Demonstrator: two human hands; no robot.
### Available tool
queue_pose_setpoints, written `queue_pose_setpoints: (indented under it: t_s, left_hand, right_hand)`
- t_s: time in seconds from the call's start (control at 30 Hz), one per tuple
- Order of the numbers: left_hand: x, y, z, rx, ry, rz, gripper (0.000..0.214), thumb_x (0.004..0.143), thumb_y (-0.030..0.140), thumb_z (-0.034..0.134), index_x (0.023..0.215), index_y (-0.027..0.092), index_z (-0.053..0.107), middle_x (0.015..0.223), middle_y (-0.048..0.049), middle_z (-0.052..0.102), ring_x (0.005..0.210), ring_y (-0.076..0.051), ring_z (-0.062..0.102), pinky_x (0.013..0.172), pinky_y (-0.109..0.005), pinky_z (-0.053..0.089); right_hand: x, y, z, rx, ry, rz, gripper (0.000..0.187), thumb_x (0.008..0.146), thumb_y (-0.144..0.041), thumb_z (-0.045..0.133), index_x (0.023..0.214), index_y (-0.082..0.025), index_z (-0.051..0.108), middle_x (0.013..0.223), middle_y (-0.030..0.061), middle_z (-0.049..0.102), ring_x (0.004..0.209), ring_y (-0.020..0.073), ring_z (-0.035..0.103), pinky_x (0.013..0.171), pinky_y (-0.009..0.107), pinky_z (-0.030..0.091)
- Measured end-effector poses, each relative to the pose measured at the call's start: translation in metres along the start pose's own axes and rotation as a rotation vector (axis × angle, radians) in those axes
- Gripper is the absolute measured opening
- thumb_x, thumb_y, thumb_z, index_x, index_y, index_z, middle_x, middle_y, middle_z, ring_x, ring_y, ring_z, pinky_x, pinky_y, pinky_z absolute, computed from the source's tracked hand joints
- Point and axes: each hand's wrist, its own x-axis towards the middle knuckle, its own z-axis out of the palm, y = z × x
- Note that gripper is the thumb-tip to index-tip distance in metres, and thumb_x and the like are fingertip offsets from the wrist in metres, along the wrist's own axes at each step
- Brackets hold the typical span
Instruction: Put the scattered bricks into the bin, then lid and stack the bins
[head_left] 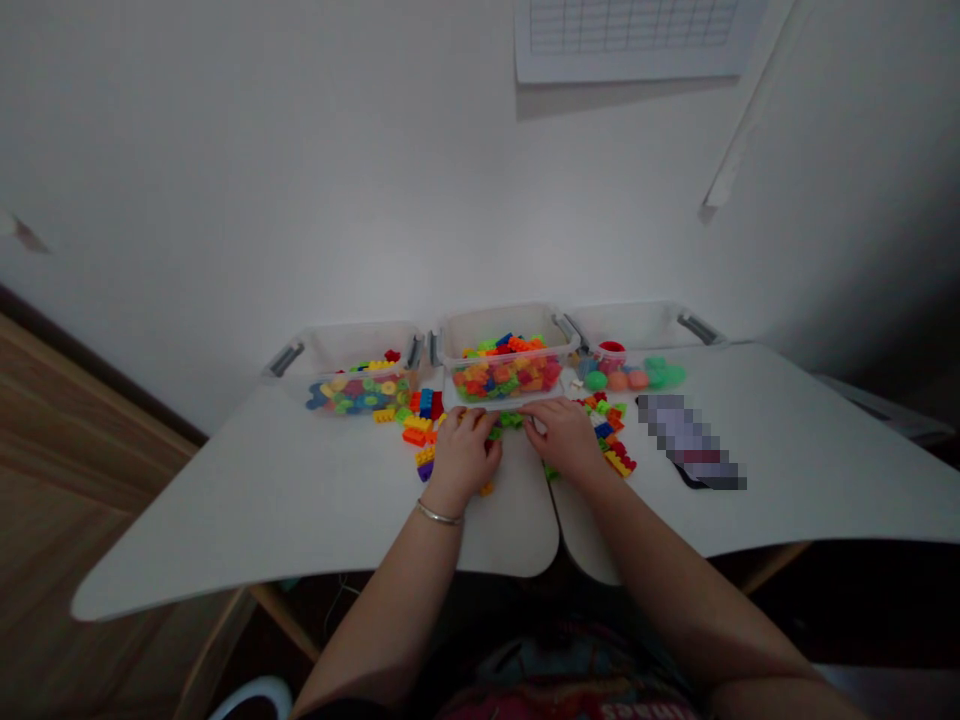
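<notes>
Both my hands work low over the table among loose toy building bricks. My left hand (466, 455) is closed, its fingers bent and its thumb beside a green piece. My right hand (564, 437) is closed too, index finger and thumb at the right end of the green toy bricks (512, 420) between my hands. The undersides of both hands are hidden. Left of my left hand lie yellow bricks (418, 424), an orange brick (414, 437) and a purple brick (425, 470). Beyond my right hand are red, blue, green and yellow bricks (619, 462).
Three clear bins stand along the wall: a left bin (352, 375) with colourful pieces, a middle bin (510, 358) full of bricks, and a right bin (637, 330) with green and orange items. A phone (690, 440) lies right. A seam (556, 510) splits the white table (247, 500).
</notes>
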Motion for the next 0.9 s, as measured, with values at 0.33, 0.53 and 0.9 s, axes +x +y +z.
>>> queue_pose_setpoints:
  t_s: [0.33,0.53,0.9]
  left_hand:
    - [0.0,-0.003,0.004,-0.006,-0.056,0.048,0.034,0.084,0.03,0.061,0.117,0.025,0.066,0.126,-0.008,0.06,0.122,-0.03,0.043,0.106,-0.051,0.039]
    - [-0.001,-0.004,0.004,-0.012,-0.052,0.048,0.033,0.084,0.028,0.062,0.116,0.024,0.067,0.125,-0.008,0.061,0.12,-0.029,0.045,0.106,-0.051,0.04]
    - [0.0,-0.003,0.001,-0.048,-0.03,0.057,0.03,0.083,0.024,0.061,0.112,0.023,0.068,0.118,-0.0081,0.064,0.117,-0.029,0.046,0.105,-0.049,0.041]
  right_hand:
    - [0.006,-0.009,0.014,-0.239,-0.124,0.148,0.028,0.087,-0.039,0.056,0.107,-0.022,0.068,0.106,0.01,0.071,0.101,0.0293,0.059,0.087,0.042,0.04]
    - [0.004,-0.006,0.02,-0.25,-0.139,0.152,0.024,0.084,-0.033,0.059,0.103,-0.02,0.067,0.1,0.0095,0.072,0.1,0.0297,0.06,0.085,0.041,0.041]
    - [0.001,0.003,0.025,0.009,0.033,0.103,0.025,0.082,-0.026,0.057,0.105,-0.018,0.065,0.103,0.0083,0.071,0.098,0.026,0.061,0.091,0.039,0.045]
